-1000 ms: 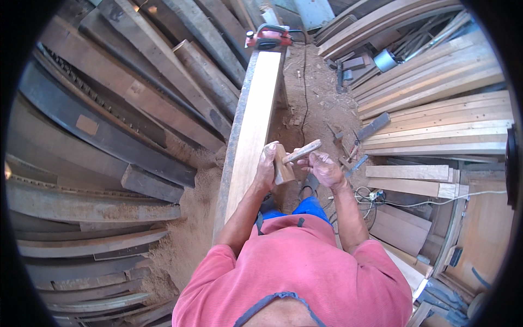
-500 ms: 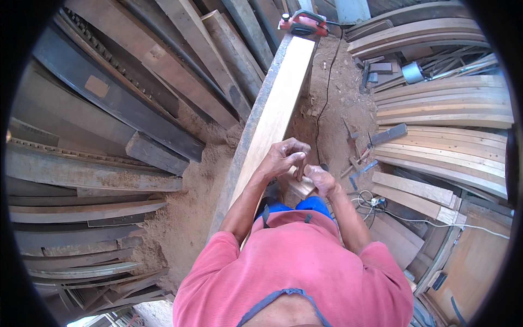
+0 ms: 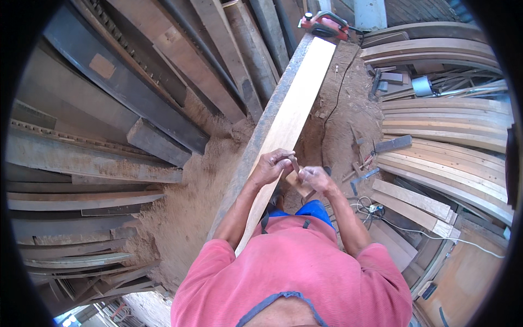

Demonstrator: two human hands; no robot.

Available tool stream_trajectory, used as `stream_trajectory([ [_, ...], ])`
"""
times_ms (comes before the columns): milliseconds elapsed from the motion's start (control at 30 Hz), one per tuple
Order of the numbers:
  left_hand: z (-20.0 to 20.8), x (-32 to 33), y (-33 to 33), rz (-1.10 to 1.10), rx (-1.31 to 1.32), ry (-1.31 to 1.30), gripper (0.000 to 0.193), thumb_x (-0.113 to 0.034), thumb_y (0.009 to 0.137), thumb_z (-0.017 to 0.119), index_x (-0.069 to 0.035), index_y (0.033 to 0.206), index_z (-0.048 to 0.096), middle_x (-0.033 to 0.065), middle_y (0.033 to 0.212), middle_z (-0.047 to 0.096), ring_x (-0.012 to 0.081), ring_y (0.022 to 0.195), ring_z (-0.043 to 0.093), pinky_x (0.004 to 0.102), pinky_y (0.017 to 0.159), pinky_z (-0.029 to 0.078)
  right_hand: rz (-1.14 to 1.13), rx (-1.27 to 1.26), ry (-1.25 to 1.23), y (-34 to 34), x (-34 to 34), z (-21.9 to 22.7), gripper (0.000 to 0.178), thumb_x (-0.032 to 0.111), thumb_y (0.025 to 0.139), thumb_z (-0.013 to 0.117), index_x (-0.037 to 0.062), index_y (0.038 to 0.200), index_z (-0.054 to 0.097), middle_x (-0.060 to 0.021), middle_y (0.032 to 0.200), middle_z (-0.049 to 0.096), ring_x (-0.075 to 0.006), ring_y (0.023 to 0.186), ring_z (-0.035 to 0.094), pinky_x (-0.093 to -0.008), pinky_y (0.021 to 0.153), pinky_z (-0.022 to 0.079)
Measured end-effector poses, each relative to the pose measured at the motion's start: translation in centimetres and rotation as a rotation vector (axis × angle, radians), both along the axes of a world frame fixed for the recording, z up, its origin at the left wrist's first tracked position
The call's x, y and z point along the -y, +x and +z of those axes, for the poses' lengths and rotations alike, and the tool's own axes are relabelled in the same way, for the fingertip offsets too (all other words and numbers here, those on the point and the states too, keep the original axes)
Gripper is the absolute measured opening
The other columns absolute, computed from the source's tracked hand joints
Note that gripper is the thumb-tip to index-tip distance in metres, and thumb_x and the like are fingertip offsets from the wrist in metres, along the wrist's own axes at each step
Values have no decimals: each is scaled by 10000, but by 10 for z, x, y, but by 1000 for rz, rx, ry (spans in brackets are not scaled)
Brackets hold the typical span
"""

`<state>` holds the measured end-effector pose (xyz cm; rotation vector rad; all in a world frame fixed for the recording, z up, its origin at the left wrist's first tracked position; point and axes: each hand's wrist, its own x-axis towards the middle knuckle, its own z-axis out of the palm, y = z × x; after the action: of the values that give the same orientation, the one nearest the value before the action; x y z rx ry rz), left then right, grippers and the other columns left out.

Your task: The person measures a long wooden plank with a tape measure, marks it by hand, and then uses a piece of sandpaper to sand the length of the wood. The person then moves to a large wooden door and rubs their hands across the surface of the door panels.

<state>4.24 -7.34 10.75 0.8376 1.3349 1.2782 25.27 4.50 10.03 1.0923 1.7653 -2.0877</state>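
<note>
The left hand (image 3: 271, 166) is pinching the top of a wooden stick (image 3: 295, 163). Just below, a wooden block (image 3: 299, 187) is showing, probably light and hard, good for holding by its sides. The right hand (image 3: 316, 180) is curling near it, its hold hiding.

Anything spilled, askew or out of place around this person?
Mainly untidiness: loose sawdust is strewn left of the long board, and cables lie in a loose tangle at the person's right, messy rather than coiled. No damage shows on the wooden tool between left hand and right hand, though it is partly hidden.
</note>
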Motion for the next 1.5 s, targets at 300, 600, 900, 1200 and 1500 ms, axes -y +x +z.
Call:
stream_trajectory([
  [300, -78, 49, 0, 243, -940, -537, 802, -376, 888, 703, -26, 1525, 363, 275, 1383, 527, 463, 1290, 486, 540, 1116, 376, -106, 477, 970, -117, -54, -13, 462, 463, 849, 766, 57, 1048, 670, -227, 1170, 630, -418, 1022, 647, -547, 860, 517],
  [600, -89, 52, 12, 260, -1114, -557, 824, -387, 846, 649, 38, 1490, 359, 260, 1265, 540, 414, 1152, 535, 551, 961, 424, -290, 652, 1310, -183, -73, -73, 544, 433, 808, 813, 38, 1155, 675, -311, 1325, 488, -449, 1103, 598, -537, 916, 512],
  [900, -89, 45, 13, 270, -1050, -555, 809, -327, 831, 658, 44, 1478, 345, 262, 1346, 501, 431, 1208, 501, 563, 1020, 387, -244, 730, 1110, -208, -135, -56, 558, 531, 824, 784, 52, 1105, 729, -284, 1320, 505, -383, 1157, 565, -510, 923, 515],
  [1200, -87, 40, 14, 224, -1088, -558, 821, -324, 818, 651, 63, 1474, 344, 260, 1322, 504, 428, 1179, 511, 565, 989, 399, -315, 1012, 1085, -238, -237, -57, 569, 618, 817, 742, 189, 1190, 720, -237, 1251, 522, -355, 1109, 555, -485, 932, 475],
  [1500, -90, 45, 15, 248, -1150, -542, 807, -342, 831, 645, 76, 1459, 359, 263, 1266, 520, 422, 1107, 525, 572, 912, 417, -170, 1006, 1035, -244, -235, -50, 669, 716, 802, 665, 223, 1253, 701, -237, 1314, 539, -372, 1199, 557, -475, 968, 475],
])
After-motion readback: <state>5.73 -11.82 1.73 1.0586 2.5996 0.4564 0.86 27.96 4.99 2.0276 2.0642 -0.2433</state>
